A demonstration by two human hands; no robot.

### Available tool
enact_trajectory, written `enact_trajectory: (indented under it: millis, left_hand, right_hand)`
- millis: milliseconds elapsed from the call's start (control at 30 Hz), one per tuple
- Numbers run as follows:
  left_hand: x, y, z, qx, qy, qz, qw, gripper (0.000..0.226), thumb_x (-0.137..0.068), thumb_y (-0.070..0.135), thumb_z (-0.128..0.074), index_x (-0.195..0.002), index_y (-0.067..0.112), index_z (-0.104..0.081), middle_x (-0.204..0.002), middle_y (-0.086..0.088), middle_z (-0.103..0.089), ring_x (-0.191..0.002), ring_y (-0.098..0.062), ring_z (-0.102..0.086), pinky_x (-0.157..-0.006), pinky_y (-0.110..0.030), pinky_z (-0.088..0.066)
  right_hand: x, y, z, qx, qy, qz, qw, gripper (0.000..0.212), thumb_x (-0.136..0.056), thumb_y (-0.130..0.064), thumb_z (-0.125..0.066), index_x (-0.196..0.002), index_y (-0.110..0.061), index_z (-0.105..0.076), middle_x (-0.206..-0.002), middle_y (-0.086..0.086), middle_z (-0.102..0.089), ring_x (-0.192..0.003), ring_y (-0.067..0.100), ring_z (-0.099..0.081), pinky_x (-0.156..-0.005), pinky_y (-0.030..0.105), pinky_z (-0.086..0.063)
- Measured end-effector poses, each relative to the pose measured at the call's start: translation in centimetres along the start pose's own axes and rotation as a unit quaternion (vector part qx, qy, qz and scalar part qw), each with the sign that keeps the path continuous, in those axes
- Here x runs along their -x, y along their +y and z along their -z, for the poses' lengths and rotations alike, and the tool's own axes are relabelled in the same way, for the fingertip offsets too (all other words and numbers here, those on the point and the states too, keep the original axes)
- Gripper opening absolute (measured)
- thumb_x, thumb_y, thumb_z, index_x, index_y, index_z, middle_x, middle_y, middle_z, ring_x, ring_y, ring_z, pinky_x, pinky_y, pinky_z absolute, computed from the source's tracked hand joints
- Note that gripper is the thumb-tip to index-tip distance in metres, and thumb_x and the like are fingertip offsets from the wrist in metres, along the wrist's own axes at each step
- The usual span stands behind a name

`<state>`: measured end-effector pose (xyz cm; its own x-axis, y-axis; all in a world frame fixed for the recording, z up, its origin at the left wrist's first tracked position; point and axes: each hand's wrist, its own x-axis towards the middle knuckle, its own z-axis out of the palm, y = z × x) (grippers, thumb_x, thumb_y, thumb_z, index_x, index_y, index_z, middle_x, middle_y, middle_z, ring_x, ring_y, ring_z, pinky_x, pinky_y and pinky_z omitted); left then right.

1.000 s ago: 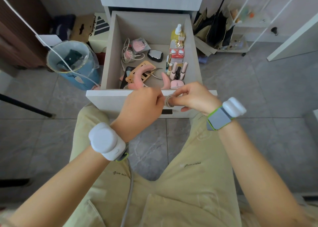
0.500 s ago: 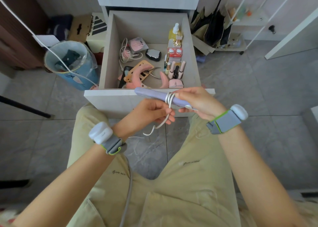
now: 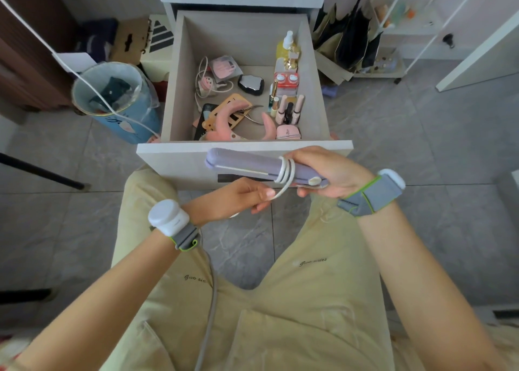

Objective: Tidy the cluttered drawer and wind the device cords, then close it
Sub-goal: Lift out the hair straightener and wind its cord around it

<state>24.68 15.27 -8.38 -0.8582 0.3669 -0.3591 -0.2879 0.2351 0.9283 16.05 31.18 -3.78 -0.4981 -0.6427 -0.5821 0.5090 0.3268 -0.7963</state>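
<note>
The drawer (image 3: pixel 179 98) stands pulled open in front of me. My right hand (image 3: pixel 334 171) grips the back end of a lilac hair straightener (image 3: pixel 244 162), held level just before the drawer front (image 3: pixel 174 160). Its white cord (image 3: pixel 286 171) loops a few times around the body. My left hand (image 3: pixel 238 196) pinches the free end of that cord below the device. Inside the drawer lie a pink plug with a loose white cable (image 3: pixel 207 84), a pink curved device (image 3: pixel 224 123), a black compact (image 3: pixel 250 83), nail nippers (image 3: pixel 251 112) and bottles (image 3: pixel 288 89) along the right wall.
A blue bin (image 3: pixel 132 109) with a plastic liner stands left of the drawer, and a white cable (image 3: pixel 56 53) runs across it. Dark bags (image 3: pixel 351 42) and a white rack (image 3: pixel 393 33) stand at the right. My knees sit under the drawer front.
The hands have parted: the straightener has come into plain view, held level. My left hand has drawn the cord down and left, and another loop lies on the body.
</note>
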Motion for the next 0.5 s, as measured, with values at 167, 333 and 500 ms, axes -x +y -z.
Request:
enact_trajectory:
  millis: [167, 333, 500]
  left_hand:
    - [0.4, -1.9, 2.1, -0.044, 0.047, 0.086, 0.994, 0.014, -0.093, 0.019, -0.056, -0.107, 0.019, -0.059, -0.087, 0.017, -0.056, -0.075, 0.009, -0.055, -0.080, -0.018, -0.048]
    - [0.1, -0.1, 2.1, -0.094, 0.054, 0.020, 0.994, 0.043, -0.088, 0.034, -0.050, -0.087, -0.007, -0.062, -0.076, -0.007, -0.055, -0.068, -0.008, -0.048, -0.068, -0.024, -0.039]
    - [0.3, 0.8, 2.3, -0.047, 0.093, 0.001, 0.995, 0.045, -0.098, 0.028, -0.047, -0.056, 0.013, -0.039, -0.054, 0.005, -0.033, -0.051, -0.007, -0.027, -0.054, -0.018, -0.027]
  right_hand:
    - [0.1, -0.1, 0.8, 0.093, -0.065, 0.011, 0.993, 0.021, -0.094, -0.010, -0.048, -0.085, -0.010, -0.066, -0.066, 0.001, -0.066, -0.048, 0.006, -0.055, -0.036, 0.016, -0.039]
    - [-0.3, -0.2, 0.7, 0.180, -0.136, -0.014, 0.974, 0.027, -0.082, -0.018, -0.050, -0.103, -0.009, -0.065, -0.084, 0.005, -0.066, -0.051, 0.006, -0.053, -0.035, 0.017, -0.038]
    - [-0.3, -0.3, 1.0, 0.237, -0.061, -0.039, 0.969, 0.016, -0.091, -0.003, -0.048, -0.090, -0.016, -0.058, -0.062, 0.003, -0.056, -0.040, 0.005, -0.046, -0.034, 0.015, -0.031]
